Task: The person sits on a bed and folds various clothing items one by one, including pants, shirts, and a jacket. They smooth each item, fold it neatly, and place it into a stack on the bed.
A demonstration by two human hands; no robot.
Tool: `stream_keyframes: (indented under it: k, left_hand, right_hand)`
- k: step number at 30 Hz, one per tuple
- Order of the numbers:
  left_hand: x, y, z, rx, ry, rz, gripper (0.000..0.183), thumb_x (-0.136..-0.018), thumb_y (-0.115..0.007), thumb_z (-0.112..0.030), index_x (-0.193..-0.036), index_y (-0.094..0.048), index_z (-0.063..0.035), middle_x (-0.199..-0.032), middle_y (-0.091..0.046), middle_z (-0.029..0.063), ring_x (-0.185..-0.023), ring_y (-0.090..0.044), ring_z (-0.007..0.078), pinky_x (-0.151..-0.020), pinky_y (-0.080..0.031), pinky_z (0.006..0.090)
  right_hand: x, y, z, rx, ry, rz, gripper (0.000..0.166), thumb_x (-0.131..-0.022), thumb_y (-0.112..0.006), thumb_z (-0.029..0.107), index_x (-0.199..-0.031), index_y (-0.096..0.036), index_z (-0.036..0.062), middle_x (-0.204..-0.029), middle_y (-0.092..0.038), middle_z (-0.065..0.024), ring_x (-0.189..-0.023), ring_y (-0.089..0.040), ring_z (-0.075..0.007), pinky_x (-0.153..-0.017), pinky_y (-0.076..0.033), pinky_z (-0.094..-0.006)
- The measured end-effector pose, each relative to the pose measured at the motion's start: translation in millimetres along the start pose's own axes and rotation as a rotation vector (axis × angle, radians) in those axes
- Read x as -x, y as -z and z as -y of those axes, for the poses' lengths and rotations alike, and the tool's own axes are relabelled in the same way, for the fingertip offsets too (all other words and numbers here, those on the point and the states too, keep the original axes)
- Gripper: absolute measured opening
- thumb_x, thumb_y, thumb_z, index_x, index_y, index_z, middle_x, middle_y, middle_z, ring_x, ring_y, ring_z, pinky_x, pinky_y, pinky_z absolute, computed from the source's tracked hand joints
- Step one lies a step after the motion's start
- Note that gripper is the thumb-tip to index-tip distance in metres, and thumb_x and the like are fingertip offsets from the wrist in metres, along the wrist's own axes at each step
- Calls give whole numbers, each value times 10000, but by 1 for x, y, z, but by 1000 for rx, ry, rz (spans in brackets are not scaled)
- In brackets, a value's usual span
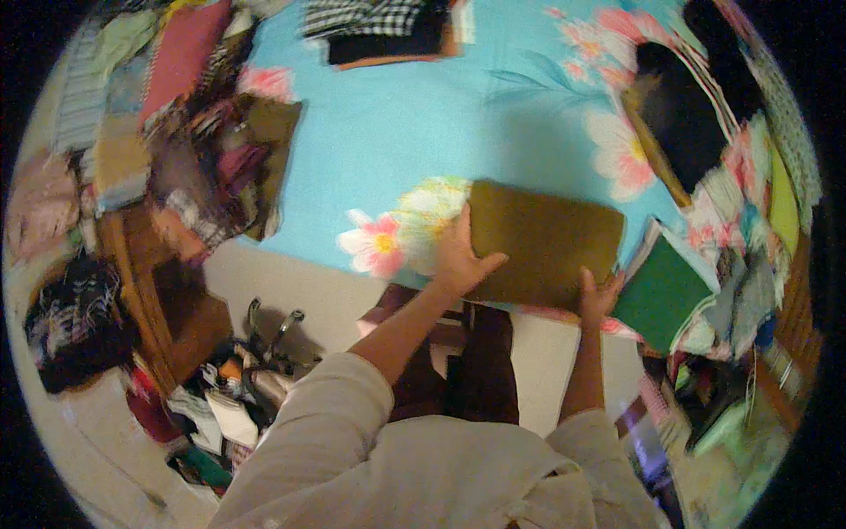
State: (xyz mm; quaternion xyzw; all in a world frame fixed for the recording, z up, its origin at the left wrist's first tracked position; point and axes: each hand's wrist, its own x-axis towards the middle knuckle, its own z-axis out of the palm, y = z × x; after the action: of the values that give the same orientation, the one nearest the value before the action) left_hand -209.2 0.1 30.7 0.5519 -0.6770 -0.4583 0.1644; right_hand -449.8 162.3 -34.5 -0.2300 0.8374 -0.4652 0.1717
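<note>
A flat brown rectangle (pixel 548 244), probably a folded cloth, lies at or just over the near edge of a light blue floral bed sheet (pixel 383 132). My left hand (pixel 462 254) holds its left side, thumb on top and fingers along the edge. At its near right corner, my right hand (pixel 598 294) grips it with the thumb up; the other fingers are partly hidden. Just right of that hand is a green folded piece (pixel 664 291), apart from the brown one. The picture is somewhat blurred.
Piled clothes (pixel 218 152) cover the left side. At the far edge lies a black-and-white checked cloth (pixel 363 20) on a dark folded one. Dark folded fabric (pixel 681 119) and more clothes (pixel 747 264) are on the right. Wooden furniture (pixel 192 324) stands lower left.
</note>
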Motion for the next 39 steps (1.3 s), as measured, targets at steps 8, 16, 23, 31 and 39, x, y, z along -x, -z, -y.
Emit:
stream_keyframes:
  k: [8,16,23,31,39]
  left_hand:
    - [4,12,19,440,384,114,852,-517,-798,-268,-1177,-341,16,-1098,-482,156,-1039,-453,258,-890,-368,345]
    - [34,-10,87,430,210,11,762,-546,-751,-248,-1182,-410,-4,-1032,-542,162,-971,-523,262,-821,-420,341]
    - [119,88,130,343,280,240,549,-656,-640,-280,-1125,-488,-40,-1088,-541,152,-969,-531,282,-804,-436,370]
    - [286,198,212,99,888,-103,486,-655,-633,-359,-1022,-561,-50,-1009,-580,163,-936,-554,306,-811,-440,377]
    - [432,206,313,492,1191,-357,360,-682,-601,-249,-952,-553,-16,-684,-597,106,-545,-583,211,-531,-489,323]
  right_hand:
    - [-16,24,37,-428,-792,591,594,-705,-654,283,-1178,-417,13,-1122,-485,-107,-1018,-467,-247,-857,-383,-367]
    - [-9,37,60,-385,-884,763,540,-658,-635,229,-1118,-465,3,-1050,-531,-96,-947,-513,-269,-804,-426,-384]
    - [55,8,228,-343,-532,896,462,-650,-659,91,-1079,-493,48,-935,-559,-61,-837,-543,-214,-739,-441,-356]
    - [94,-33,298,-147,-439,1162,656,-639,-596,117,-1234,-333,36,-1150,-470,-128,-1001,-500,-275,-828,-431,-389]
    - [143,-53,409,-170,-665,1251,601,-690,-551,177,-1233,-337,38,-1125,-493,-134,-988,-513,-269,-808,-443,-404]
